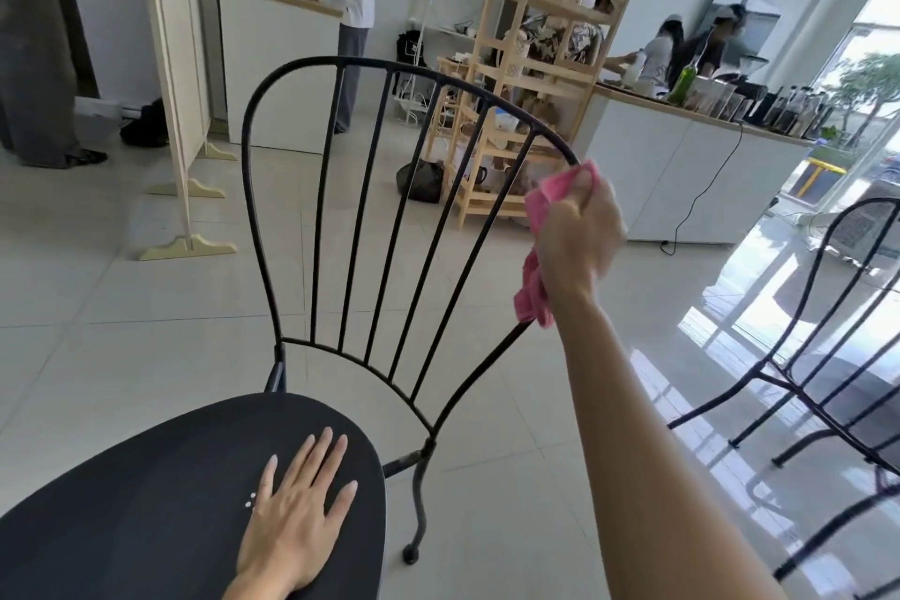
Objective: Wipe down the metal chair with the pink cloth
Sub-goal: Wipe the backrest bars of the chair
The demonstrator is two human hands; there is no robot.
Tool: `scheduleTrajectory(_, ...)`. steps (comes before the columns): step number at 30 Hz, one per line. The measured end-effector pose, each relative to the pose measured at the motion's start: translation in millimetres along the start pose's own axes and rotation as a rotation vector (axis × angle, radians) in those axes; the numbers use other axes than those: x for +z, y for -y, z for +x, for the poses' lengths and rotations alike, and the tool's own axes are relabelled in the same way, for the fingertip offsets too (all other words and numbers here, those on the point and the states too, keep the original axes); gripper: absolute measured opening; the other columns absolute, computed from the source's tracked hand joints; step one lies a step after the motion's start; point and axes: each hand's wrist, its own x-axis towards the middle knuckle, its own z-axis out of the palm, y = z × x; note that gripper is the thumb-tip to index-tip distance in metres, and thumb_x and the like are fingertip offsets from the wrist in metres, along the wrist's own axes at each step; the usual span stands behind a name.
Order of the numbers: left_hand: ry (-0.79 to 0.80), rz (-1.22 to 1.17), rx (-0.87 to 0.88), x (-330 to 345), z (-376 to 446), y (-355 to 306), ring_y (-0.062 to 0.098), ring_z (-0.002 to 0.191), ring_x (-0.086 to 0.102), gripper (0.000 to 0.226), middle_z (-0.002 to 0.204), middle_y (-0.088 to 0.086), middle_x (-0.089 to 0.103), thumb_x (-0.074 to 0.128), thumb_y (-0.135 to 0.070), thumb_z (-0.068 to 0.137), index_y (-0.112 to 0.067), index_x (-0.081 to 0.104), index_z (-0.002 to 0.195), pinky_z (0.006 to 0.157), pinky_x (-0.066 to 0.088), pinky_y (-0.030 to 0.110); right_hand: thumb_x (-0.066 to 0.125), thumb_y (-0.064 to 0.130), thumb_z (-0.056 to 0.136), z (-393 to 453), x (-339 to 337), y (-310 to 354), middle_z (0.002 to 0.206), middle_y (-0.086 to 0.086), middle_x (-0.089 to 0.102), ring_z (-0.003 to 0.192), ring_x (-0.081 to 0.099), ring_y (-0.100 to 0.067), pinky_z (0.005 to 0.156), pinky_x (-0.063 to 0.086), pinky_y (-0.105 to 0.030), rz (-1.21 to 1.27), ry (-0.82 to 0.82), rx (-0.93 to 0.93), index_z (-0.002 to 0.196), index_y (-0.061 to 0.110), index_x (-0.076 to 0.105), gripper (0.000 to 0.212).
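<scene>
Crumpled pink cloth (540, 229) on curved chair (311, 219) frame

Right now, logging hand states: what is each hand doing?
Left hand: open, flat on the chair seat.
Right hand: closed around the pink cloth.
</scene>
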Motion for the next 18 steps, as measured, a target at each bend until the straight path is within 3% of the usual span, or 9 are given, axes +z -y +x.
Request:
scheduleTrajectory(3,0.001,0.022,0.002,-0.3,0.0,0.3,0.007,0.135,0.022,0.06,0.146,-0.007,0.041,0.014,-0.055,0.094,-0.026,0.037,0.141,0.112,-0.003,0.034,0.03,0.031,0.103,-40.1,2.8,-36.7,0.065,0.006,0.046,0.055,0.043,-0.013,0.051,0.039,-0.027,0.295,-0.052,0.121,0.079,0.019,0.051,0.034)
scheduleTrajectory(8,-0.02,0.031,-0.015,4.7,-1.0,1.5,0.004,0.138,0.016,0.062,0.149,-0.009,0.033,0.012,-0.057,0.093,-0.027,0.03,0.143,0.112,-0.005,0.034,0.027,0.026,0.103,-111.2,14.9,-79.2,0.06,0.002,0.043,0.045,0.043,-0.015,0.04,0.042,-0.029,0.355,0.053,0.306,0.075,0.016,0.043,0.034)
scheduleTrajectory(11,-0.042,0.034,-0.009,6.4,0.6,0.6,0.005,0.14,0.02,0.064,0.151,-0.01,0.028,0.006,-0.059,0.092,-0.028,0.025,0.145,0.112,0.001,0.036,0.031,0.041,0.095,-140.1,23.3,-105.5,0.063,-0.001,0.05,0.056,0.052,-0.024,0.055,0.052,-0.051,0.255,0.186,0.386,0.071,0.028,0.045,0.031)
scheduleTrajectory(12,-0.042,0.036,-0.008,6.7,0.4,0.4,0.006,0.14,0.021,0.065,0.152,-0.01,0.026,0.004,-0.06,0.091,-0.028,0.024,0.145,0.112,0.003,0.037,0.033,0.04,0.096,-146.5,24.8,-112.9,0.064,0.0,0.052,0.059,0.054,-0.024,0.061,0.052,-0.052,0.203,0.229,0.404,0.071,0.029,0.046,0.03)
scheduleTrajectory(14,-0.032,0.031,-0.008,3.6,-1.0,-1.4,0.007,0.141,0.018,0.068,0.153,-0.011,0.022,-0.002,-0.061,0.089,-0.029,0.021,0.145,0.112,0.002,0.037,0.037,0.031,0.1,-160.0,26.0,-127.2,0.067,0.002,0.056,0.063,0.055,-0.023,0.067,0.051,-0.047,0.122,0.318,0.455,0.074,0.026,0.048,0.028)
scheduleTrajectory(18,-0.039,0.0,0.015,-2.6,-1.0,-7.6,0.005,0.141,-0.01,0.087,0.153,-0.016,-0.007,-0.028,-0.069,0.071,-0.032,-0.004,0.145,0.108,-0.021,0.032,0.046,0.024,0.098,-186.9,22.3,-151.7,0.079,0.0,0.065,0.077,0.062,-0.023,0.07,0.049,-0.037,-0.015,0.514,0.505,0.078,0.025,0.055,0.022)
